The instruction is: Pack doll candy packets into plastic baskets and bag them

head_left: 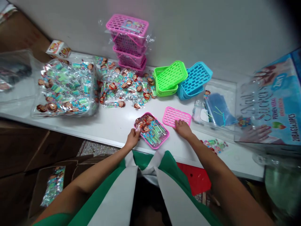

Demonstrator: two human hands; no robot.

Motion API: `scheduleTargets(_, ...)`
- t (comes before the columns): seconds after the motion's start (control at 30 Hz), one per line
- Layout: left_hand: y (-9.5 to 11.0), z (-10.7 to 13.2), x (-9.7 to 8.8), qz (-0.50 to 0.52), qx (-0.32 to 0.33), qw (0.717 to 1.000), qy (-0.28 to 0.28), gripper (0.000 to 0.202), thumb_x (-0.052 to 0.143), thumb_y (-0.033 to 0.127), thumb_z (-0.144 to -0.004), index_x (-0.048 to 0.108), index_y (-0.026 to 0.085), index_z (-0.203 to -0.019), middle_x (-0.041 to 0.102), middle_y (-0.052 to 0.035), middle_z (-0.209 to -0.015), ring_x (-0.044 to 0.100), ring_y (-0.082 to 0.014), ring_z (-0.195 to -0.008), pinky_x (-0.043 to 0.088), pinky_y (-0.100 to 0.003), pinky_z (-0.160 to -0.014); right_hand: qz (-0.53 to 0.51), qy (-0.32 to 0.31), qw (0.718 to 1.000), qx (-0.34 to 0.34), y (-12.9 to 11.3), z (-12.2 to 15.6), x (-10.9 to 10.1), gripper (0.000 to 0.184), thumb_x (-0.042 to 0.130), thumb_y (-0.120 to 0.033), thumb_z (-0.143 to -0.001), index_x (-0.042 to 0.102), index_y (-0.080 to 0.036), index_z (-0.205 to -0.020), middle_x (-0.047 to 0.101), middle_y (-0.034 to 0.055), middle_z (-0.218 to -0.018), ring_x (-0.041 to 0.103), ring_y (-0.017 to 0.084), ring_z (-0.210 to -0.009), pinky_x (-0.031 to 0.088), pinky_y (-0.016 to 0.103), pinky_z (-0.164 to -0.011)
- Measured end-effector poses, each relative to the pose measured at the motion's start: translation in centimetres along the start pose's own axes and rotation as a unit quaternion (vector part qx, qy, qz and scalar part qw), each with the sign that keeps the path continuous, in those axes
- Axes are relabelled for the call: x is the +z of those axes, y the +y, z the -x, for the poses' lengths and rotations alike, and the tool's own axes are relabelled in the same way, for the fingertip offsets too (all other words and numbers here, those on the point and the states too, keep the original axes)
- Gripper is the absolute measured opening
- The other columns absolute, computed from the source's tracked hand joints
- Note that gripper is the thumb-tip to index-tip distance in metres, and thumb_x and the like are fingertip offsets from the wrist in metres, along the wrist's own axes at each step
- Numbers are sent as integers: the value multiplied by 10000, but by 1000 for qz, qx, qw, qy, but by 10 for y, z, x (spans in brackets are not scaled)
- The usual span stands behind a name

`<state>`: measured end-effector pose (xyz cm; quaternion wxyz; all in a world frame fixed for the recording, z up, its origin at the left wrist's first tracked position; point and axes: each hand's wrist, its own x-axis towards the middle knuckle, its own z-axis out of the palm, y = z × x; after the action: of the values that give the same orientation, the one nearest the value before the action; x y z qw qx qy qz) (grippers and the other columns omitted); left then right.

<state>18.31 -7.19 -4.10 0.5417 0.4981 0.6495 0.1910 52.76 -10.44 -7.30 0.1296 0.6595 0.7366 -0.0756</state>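
A pink basket (167, 135) filled with small clear candy packets (154, 130), printed with cartoon figures, stands near the table's front edge. My left hand (133, 138) is closed at its left rim, thumb and fingers pinching the edge beside the packets. To the right of the basket, a pink perforated lid (174, 116) lies flat on the table. My right hand (183, 128) is closed on the lid's near edge, fingertips bent over it. The undersides of the fingers on both hands are hidden.
Loose packets (127, 84) lie behind the basket, beside a clear bag of packets (63, 91). Pink baskets (129, 40) are stacked at the wall. Green baskets (168, 78), blue baskets (194, 80), a clear tray (225, 86) and a large printed box (270, 106) stand rightward.
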Motion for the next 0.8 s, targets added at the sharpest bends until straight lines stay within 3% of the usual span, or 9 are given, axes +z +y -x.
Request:
scheduleTargets(0.1, 2, -10, 8, 17, -1, 1000, 18, 376, 547, 556, -792, 463, 202, -890, 600, 11, -634, 620, -160, -553, 499, -275, -526, -5, 24, 1000, -10, -10, -2, -13, 482, 323, -186, -918, 381, -4, -1360, 533, 290, -1198, 519, 339, -1055, 406, 478, -864)
scheduleTargets(0.23, 14, -15, 10, 52, 16, 998, 43, 380, 543, 552, -799, 426, 221, -946, 564, 46, -623, 595, -137, -501, 493, -257, -502, -70, 123, 988, 54, -4, 0, -59, 453, 298, -119, -896, 437, -47, -1321, 610, 220, -1054, 571, 298, -945, 445, 426, -809)
scheduleTargets(0.3, 21, -12, 11, 87, 25, 995, 52, 404, 489, 574, -827, 393, 228, -1012, 572, 41, -682, 609, -131, -527, 507, -260, -513, -154, 222, 956, 118, 1, 6, -86, 416, 283, -194, -935, 439, -83, -1303, 629, 170, -1003, 593, 256, -887, 460, 398, -793)
scheduleTargets(0.4, 25, -6, 14, 174, 17, 983, 56, 399, 415, 574, -865, 362, 220, -1041, 567, 33, -707, 616, -126, -551, 529, -274, -535, -322, 347, 856, 206, 3, 13, -111, 423, 254, -349, -970, 413, -132, -1296, 628, 85, -888, 589, 171, -675, 485, 340, -691)
scheduleTargets(0.43, 25, -5, 15, 193, 12, 979, 57, 389, 420, 561, -868, 363, 214, -1035, 560, 34, -703, 611, -122, -547, 532, -277, -536, -378, 350, 827, 224, 1, 14, -113, 439, 264, -400, -965, 420, -141, -1283, 615, 55, -824, 560, 148, -593, 482, 315, -626)
scheduleTargets(0.5, 23, -3, 18, 199, 6, 978, 61, 371, 471, 525, -856, 374, 207, -1020, 550, 37, -703, 599, -116, -540, 532, -279, -530, -476, 293, 796, 233, -9, 10, -109, 471, 325, -486, -930, 467, -155, -1233, 579, 8, -723, 499, 119, -497, 446, 263, -508)
scheduleTargets(0.63, 18, -5, 21, 169, 7, 982, 87, 384, 557, 473, -819, 417, 184, -1030, 559, 16, -720, 602, -135, -586, 534, -309, -576, -579, 143, 780, 190, -40, -7, -88, 484, 445, -539, -853, 549, -178, -1157, 570, -17, -696, 467, 92, -472, 404, 212, -444)
scheduleTargets(0.73, 19, -7, 16, 126, 31, 980, 147, 458, 579, 459, -808, 452, 169, -1138, 595, -69, -915, 619, -188, -823, 517, -381, -767, -608, 124, 760, 192, -54, -17, -80, 481, 461, -540, -834, 567, -183, -1139, 559, -22, -696, 453, 84, -465, 393, 204, -430)
scheduleTargets(0.8, 24, -8, 10, 15, 117, 974, 192, 471, 547, 439, -837, 474, 186, -1227, 542, -131, -1162, 536, -239, -1089, 436, -428, -931, -612, 129, 754, 200, -56, -20, -79, 463, 467, -536, -830, 577, -190, -1117, 540, -29, -679, 453, 86, -468, 387, 201, -425)
